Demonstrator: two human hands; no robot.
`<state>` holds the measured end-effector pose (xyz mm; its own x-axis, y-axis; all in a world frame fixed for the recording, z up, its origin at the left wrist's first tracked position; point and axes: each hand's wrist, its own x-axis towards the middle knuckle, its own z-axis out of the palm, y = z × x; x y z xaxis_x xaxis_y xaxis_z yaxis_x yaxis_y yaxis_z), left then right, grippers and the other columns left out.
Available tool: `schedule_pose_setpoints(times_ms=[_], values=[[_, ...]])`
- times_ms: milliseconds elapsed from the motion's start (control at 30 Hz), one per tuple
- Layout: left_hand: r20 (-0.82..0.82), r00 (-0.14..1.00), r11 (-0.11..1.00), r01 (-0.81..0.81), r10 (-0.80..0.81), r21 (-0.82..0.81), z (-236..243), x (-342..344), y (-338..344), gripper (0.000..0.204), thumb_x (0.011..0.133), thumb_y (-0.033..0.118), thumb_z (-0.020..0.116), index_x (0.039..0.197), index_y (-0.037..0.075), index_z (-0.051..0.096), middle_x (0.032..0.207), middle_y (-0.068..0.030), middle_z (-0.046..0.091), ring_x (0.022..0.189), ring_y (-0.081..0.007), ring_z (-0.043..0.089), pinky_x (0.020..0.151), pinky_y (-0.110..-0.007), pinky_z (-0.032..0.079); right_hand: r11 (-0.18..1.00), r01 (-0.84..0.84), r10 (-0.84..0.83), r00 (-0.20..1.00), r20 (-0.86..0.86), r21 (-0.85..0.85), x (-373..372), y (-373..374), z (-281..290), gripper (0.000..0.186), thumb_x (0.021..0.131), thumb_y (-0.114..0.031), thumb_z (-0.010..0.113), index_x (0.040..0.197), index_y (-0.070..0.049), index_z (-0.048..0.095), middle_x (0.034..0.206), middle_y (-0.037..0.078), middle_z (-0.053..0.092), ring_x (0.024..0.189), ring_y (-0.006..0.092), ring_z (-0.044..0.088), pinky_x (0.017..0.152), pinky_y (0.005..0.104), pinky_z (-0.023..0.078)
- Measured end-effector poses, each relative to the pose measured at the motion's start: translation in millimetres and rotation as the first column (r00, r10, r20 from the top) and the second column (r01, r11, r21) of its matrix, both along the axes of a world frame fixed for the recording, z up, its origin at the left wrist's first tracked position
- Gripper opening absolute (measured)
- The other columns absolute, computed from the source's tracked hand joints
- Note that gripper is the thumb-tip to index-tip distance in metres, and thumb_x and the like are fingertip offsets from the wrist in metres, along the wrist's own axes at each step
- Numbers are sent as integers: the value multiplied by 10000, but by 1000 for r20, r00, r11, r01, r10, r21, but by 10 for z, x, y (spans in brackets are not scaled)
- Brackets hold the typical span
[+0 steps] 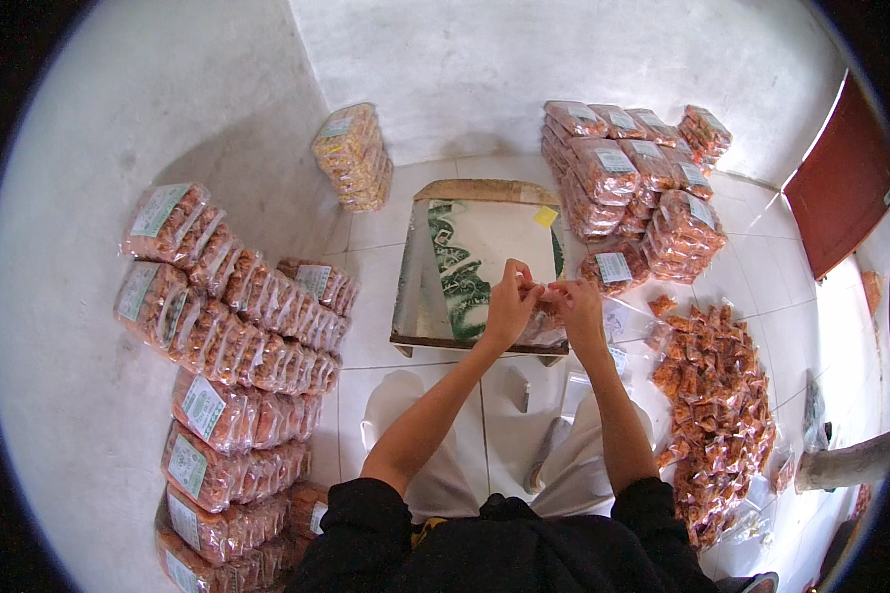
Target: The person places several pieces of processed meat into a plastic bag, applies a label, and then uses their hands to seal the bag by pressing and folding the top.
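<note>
Both of my hands meet over the right front edge of a low wooden table [504, 242]. My left hand [509, 306] is pinched closed at the mouth of a clear plastic bag [544, 324]. My right hand [577, 306], also closed, grips the same bag's edge from the other side. The bag hangs below my fingers, and its contents are mostly hidden by my hands. Under them a white and green printed sheet [455, 267] covers part of the tabletop. A small yellow square [545, 215] lies near the table's far right corner.
Tall stacks of labelled snack packs [237, 326] line the left wall. More packs [613, 178] are piled at the back right, beside a yellowish stack [354, 158] farther left. A heap of small orange-brown packets [717, 415] spreads over the floor to my right. A red-brown door [841, 183] stands beyond.
</note>
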<state>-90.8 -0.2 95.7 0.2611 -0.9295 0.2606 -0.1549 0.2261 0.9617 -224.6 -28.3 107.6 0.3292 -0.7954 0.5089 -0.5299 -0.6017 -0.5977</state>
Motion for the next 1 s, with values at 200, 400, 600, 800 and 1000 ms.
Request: schedule_pose_setpoints(times_ms=[200, 400, 600, 800, 1000], values=[[95, 995, 1000, -3, 2, 6, 14, -14, 21, 221, 803, 35, 577, 841, 40, 359, 739, -113, 578, 691, -153, 598, 616, -270, 469, 984, -33, 9, 990, -140, -174, 5, 127, 86, 115, 746, -120, 584, 825, -43, 615, 827, 108, 528, 813, 279, 447, 731, 385, 381], [163, 984, 981, -47, 78, -188, 56, -9, 103, 125, 770, -6, 563, 820, 7, 450, 707, -112, 532, 651, -249, 579, 588, -304, 459, 975, 49, -68, 994, -81, -217, 59, 164, -47, 109, 730, -70, 582, 819, -10, 562, 824, 120, 508, 809, 292, 442, 734, 401, 375], [330, 940, 972, -8, 88, -236, 117, 12, 160, 64, 738, -8, 550, 786, 11, 512, 800, -107, 535, 754, -280, 558, 657, -369, 437, 967, 34, -48, 998, -49, -251, 52, 161, -60, 90, 762, -63, 546, 834, -13, 524, 841, 127, 503, 825, 305, 438, 741, 402, 370], [392, 908, 967, -46, 146, -252, -4, 5, 117, 71, 765, 57, 563, 790, 16, 511, 818, -105, 518, 733, -292, 525, 643, -377, 393, 984, -32, 18, 997, -78, -175, 17, 151, 14, 84, 806, -88, 502, 846, -16, 520, 871, 135, 488, 842, 319, 423, 755, 412, 359], [369, 921, 975, -45, 125, -218, -44, -57, 106, 80, 791, 89, 544, 819, 19, 518, 838, -116, 515, 785, -308, 509, 688, -390, 385, 989, -69, 52, 991, -126, -132, -20, 68, -15, 77, 819, -93, 475, 838, -31, 517, 852, 148, 457, 809, 321, 414, 724, 418, 346]])
